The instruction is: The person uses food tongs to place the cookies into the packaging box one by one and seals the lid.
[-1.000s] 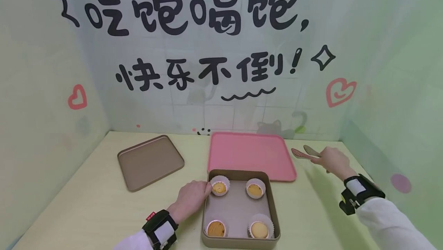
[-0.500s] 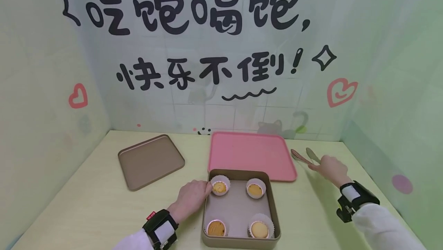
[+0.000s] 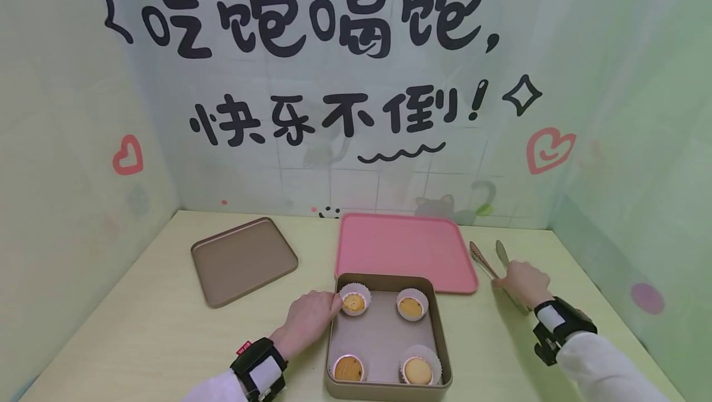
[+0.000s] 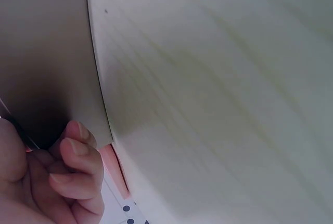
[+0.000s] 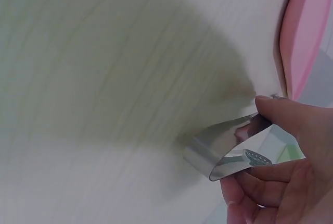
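Observation:
My left hand (image 3: 308, 318) grips the left wall near the back corner of a brown rectangular tin (image 3: 384, 340), its thumb over the rim. In the left wrist view the fingers (image 4: 78, 161) curl against the tin's outer side. Four corners of the tin hold cookies in white paper cups, such as the back-left cookie (image 3: 353, 302) and front-right cookie (image 3: 418, 370). Metal tongs (image 5: 208, 153) are in my right hand (image 3: 525, 283), thumb on one arm and fingers on the other. Their perforated tips (image 3: 477, 252) point toward the back, spread apart, right of the pink tray.
A pink tray (image 3: 397, 247) lies behind the tin, touching or nearly touching its back edge. Farther left is a flat brown tray (image 3: 245, 263), turned at an angle. Printed walls enclose the pale wooden table (image 3: 139, 328) at the back and both sides.
My right hand has moved slightly left and toward me with the tongs, whose tips have swung to point more straight back. The left hand and tin stay in place.

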{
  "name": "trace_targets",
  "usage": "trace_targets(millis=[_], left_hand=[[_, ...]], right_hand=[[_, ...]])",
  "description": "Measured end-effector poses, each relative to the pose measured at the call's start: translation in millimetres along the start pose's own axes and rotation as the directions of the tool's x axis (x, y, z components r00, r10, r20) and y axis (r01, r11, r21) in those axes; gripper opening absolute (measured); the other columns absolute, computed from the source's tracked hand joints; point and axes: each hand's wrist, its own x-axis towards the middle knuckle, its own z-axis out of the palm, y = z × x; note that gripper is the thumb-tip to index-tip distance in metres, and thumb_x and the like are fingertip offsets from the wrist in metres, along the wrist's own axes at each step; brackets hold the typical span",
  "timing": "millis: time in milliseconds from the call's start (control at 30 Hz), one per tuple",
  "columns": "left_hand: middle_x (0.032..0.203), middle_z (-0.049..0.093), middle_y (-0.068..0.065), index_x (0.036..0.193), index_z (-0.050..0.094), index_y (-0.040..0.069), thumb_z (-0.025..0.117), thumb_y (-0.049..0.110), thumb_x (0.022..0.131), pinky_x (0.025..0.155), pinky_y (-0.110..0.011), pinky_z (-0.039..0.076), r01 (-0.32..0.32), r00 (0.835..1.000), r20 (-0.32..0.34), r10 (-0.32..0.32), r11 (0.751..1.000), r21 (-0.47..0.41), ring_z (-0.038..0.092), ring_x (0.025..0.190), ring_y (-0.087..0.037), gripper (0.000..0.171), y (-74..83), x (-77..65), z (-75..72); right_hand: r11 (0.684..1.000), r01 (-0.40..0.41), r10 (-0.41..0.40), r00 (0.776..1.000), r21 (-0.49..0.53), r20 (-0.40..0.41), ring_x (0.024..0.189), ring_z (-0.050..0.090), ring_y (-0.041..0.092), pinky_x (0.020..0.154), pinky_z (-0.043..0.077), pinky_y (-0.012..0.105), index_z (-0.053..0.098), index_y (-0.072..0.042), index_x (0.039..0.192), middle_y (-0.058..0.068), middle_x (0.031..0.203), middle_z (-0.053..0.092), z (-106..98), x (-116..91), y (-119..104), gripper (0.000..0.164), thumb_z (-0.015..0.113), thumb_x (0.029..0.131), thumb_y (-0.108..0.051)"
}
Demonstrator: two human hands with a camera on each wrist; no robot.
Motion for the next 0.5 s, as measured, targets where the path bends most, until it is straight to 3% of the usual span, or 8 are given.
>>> trace_targets(millis=[367,500], left_hand=[[0.055,0.027,0.005,0.056,0.035,0.015,0.046,0.015,0.096,0.043,-0.031,0.032,-0.004,1.000,-0.008,0.005,1.000,0.006,0.036,0.052,-0.013,0.042,0.0,0.3,0.7],[0.055,0.028,0.005,0.056,0.035,0.015,0.046,0.015,0.096,0.043,-0.032,0.032,-0.001,1.000,-0.007,0.001,1.000,0.005,0.037,0.052,-0.013,0.042,0.5,-0.2,0.4]], right_hand=[[1.000,-0.009,0.009,1.000,0.006,0.013,0.059,0.050,0.025,0.056,0.039,0.044,0.044,-0.007,0.065,0.010,0.065,0.049,2.1,-4.9,-0.9,0.049,0.066,0.088,-0.045],[1.000,-0.006,0.006,1.000,0.013,-0.024,0.059,0.052,0.027,0.054,0.040,0.045,0.046,-0.004,0.065,0.012,0.065,0.051,-2.2,-7.6,-6.0,0.049,0.060,0.092,-0.043]])
